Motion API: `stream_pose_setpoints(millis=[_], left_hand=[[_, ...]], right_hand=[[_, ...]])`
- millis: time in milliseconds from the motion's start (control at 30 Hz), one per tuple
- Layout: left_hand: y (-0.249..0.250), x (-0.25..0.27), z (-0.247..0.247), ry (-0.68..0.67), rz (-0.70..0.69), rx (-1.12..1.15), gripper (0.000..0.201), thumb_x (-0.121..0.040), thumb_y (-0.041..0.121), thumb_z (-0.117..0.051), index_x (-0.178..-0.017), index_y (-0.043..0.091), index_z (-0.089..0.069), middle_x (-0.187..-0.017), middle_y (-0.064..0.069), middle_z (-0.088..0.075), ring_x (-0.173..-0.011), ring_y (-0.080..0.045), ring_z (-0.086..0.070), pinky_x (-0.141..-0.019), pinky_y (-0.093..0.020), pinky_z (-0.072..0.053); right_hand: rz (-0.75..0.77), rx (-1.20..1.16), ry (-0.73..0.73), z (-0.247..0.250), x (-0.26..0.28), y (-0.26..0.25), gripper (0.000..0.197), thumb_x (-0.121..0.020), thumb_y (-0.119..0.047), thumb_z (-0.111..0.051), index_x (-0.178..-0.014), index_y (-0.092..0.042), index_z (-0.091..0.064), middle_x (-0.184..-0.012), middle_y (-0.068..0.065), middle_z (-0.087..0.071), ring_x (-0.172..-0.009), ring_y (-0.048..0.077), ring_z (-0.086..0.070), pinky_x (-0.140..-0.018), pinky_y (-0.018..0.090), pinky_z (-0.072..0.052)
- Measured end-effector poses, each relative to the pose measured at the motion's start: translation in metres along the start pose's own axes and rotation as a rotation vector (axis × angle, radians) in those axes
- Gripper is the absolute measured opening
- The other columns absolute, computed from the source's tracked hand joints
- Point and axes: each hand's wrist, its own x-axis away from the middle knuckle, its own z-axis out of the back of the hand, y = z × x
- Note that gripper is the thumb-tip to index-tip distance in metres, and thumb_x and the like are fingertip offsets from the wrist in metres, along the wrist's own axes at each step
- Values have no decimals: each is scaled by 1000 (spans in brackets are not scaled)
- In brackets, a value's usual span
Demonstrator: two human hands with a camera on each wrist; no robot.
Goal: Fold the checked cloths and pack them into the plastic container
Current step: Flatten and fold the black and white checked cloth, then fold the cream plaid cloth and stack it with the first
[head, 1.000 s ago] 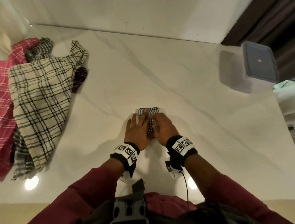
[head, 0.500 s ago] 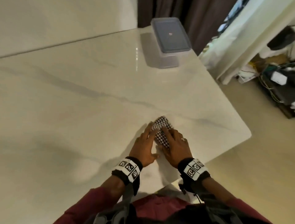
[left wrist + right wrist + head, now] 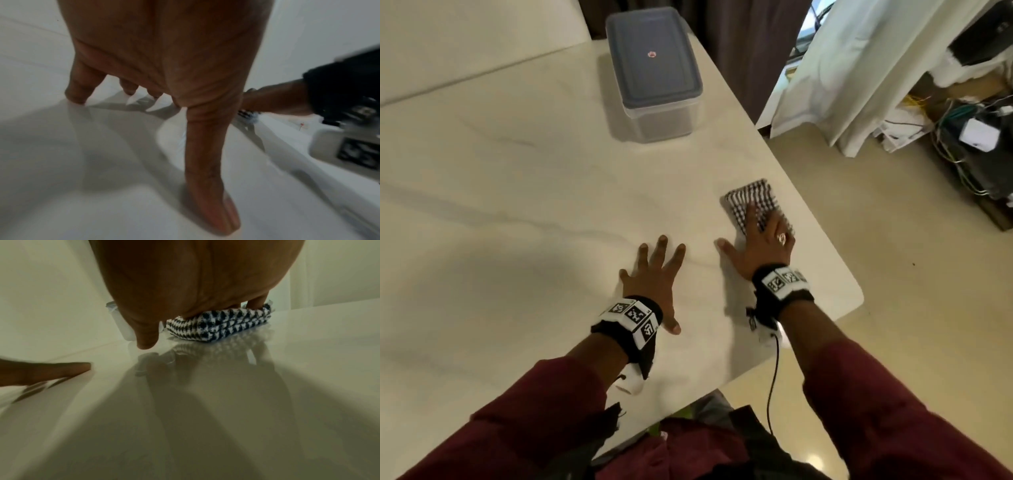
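A: The folded checked cloth [image 3: 755,202] is lying near the tabletop's [image 3: 517,205] right edge, the right hand [image 3: 762,245] pressing flat fingers on it, probably keeping the folds from springing open.

B: And the left hand [image 3: 654,279]?

A: Resting spread and empty on the tabletop. The plastic container [image 3: 654,72] is sitting well apart, lid on; its contents are staying hidden.

Head view steeply down over the table [image 3: 551,192] — wrist views low, close, both skimming it.
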Motion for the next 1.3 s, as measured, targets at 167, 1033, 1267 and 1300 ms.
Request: stream_pose_setpoints(millis=[167,1033,1267,1300], left_hand=[[-8,2,1,3,-60,59,149,-49,49,-89,-144,38,25,-150,6,38,-142,-28,26,-109,-67,-12],[-458,322,-245,778,541,922,48,-74,40,-70,-119,25,-58,-147,0,-38,-140,-22,-28,-113,-40,-28],[-481,362,-297,1066,869,1109,58,-74,22,-76,-126,17,-53,-130,-7,-48,-112,-25,-50,-92,-34,-46],[-481,363,-304,1072,869,1162,62,-74,21,-76,-130,17,-49,-131,-7,-48,-114,-25,-50,-92,-31,-44]], right_hand=[[-56,-17,-21,19,-51,-34,103,-81,-77,-36,-151,-20,14,-157,23,10,-144,39,10,-113,56,6],[1127,-4,-462,-198,286,-477,24,-89,-32,-60,-112,-23,-61,-119,-6,-51,-109,17,-50,-88,36,-48],[1409,247,-471,-225,337,-574,49,-93,-25,-55,-140,-22,-42,-145,3,-36,-115,29,-52,-90,40,-47],[1465,296,-458,-230,348,-587,53,-92,-22,-56,-142,-24,-39,-151,4,-28,-115,30,-52,-90,40,-48]])
